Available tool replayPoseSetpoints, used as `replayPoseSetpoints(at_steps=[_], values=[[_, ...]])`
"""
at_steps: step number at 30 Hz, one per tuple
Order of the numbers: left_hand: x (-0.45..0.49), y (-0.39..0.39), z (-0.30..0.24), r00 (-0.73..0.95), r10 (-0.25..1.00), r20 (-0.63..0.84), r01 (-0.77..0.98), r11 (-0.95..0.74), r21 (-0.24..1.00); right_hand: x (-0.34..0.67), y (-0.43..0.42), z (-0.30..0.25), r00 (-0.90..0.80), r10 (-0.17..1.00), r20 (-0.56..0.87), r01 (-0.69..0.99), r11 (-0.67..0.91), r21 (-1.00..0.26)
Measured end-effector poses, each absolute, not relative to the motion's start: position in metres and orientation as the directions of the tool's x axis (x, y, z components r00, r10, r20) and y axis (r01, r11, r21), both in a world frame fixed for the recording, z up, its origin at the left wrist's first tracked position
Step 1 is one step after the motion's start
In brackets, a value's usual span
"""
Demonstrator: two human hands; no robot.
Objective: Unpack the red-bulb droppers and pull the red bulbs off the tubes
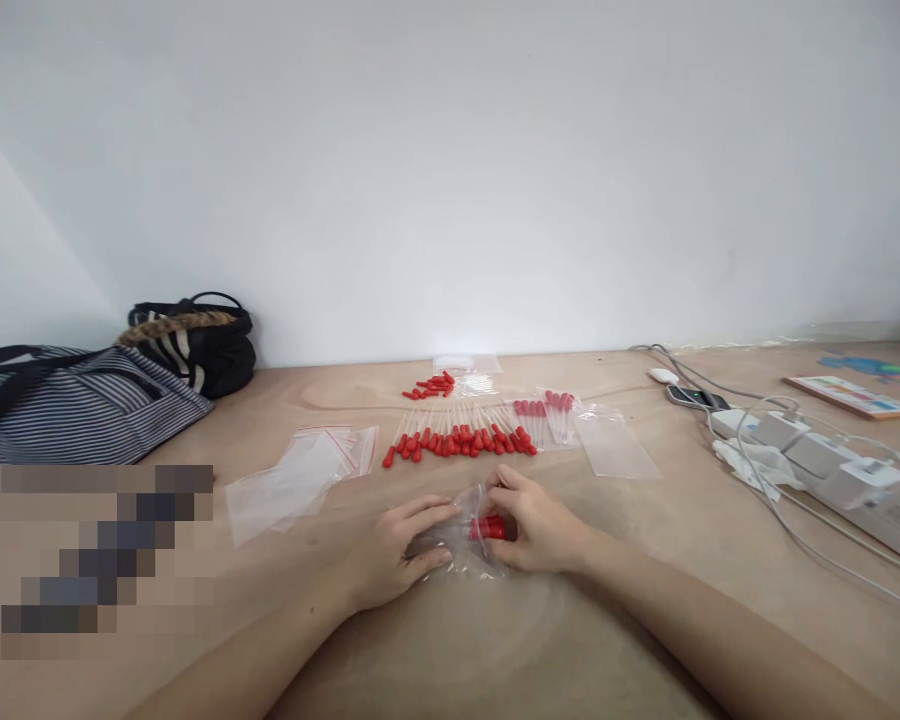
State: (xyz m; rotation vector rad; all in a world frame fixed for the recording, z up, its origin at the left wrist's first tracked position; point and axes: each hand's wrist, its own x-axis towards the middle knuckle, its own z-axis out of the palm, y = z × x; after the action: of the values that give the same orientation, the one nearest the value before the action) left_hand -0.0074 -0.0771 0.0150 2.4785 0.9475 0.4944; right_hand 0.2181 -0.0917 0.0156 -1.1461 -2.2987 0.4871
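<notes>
At the front middle of the table, my left hand (405,550) is closed on a clear plastic bag (457,565), thumb and fingers on its side. My right hand (529,520) curls around the red ends of a few red-tipped sticks (487,527) at the bag's right side. Their shafts appear to lie inside the bag, though the plastic and fingers partly hide them. Just beyond my hands spreads a row of many more pale sticks with red tips (461,440).
Flat clear bags (292,485) lie to the left, and another clear bag (616,440) lies to the right. Bagged red-tipped sticks (559,405) and loose red pieces (431,385) are farther back. A power strip (832,470) with cables stands right; a striped bag (82,400) sits left.
</notes>
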Motion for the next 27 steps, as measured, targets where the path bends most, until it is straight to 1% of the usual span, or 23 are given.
replayPoseSetpoints(at_steps=[2, 5, 9, 12, 14, 17, 19, 21, 25, 27], values=[[-0.008, -0.076, 0.013, 0.705, 0.694, 0.146, 0.549, -0.664, 0.507, 0.216, -0.092, 0.014, -0.519, 0.805, 0.286, 0.656, 0.590, -0.470], [-0.009, -0.076, 0.012, 0.703, 0.698, 0.136, 0.558, -0.659, 0.504, 0.216, -0.091, 0.011, -0.528, 0.800, 0.283, 0.650, 0.596, -0.471], [-0.008, -0.077, 0.015, 0.690, 0.714, 0.119, 0.570, -0.637, 0.519, 0.222, -0.090, 0.013, -0.524, 0.806, 0.276, 0.609, 0.581, -0.539], [-0.006, -0.078, 0.019, 0.692, 0.714, 0.105, 0.571, -0.631, 0.526, 0.232, -0.089, 0.019, -0.488, 0.829, 0.272, 0.580, 0.542, -0.608], [-0.005, -0.078, 0.021, 0.686, 0.720, 0.102, 0.578, -0.625, 0.525, 0.241, -0.086, 0.023, -0.464, 0.846, 0.262, 0.585, 0.515, -0.627], [-0.004, -0.078, 0.022, 0.680, 0.726, 0.100, 0.584, -0.620, 0.524, 0.254, -0.080, 0.027, -0.459, 0.871, 0.174, 0.626, 0.456, -0.632], [-0.005, -0.078, 0.022, 0.682, 0.725, 0.096, 0.586, -0.620, 0.522, 0.262, -0.077, 0.026, -0.449, 0.886, 0.113, 0.635, 0.405, -0.658], [-0.005, -0.077, 0.021, 0.683, 0.725, 0.089, 0.591, -0.620, 0.516, 0.266, -0.076, 0.024, -0.452, 0.888, 0.087, 0.601, 0.375, -0.706], [-0.007, -0.076, 0.020, 0.689, 0.720, 0.086, 0.590, -0.625, 0.511, 0.269, -0.074, 0.018, -0.539, 0.839, 0.067, 0.487, 0.376, -0.788], [-0.008, -0.076, 0.020, 0.685, 0.724, 0.078, 0.596, -0.619, 0.511, 0.272, -0.071, 0.016, -0.555, 0.830, 0.047, 0.452, 0.349, -0.821]])
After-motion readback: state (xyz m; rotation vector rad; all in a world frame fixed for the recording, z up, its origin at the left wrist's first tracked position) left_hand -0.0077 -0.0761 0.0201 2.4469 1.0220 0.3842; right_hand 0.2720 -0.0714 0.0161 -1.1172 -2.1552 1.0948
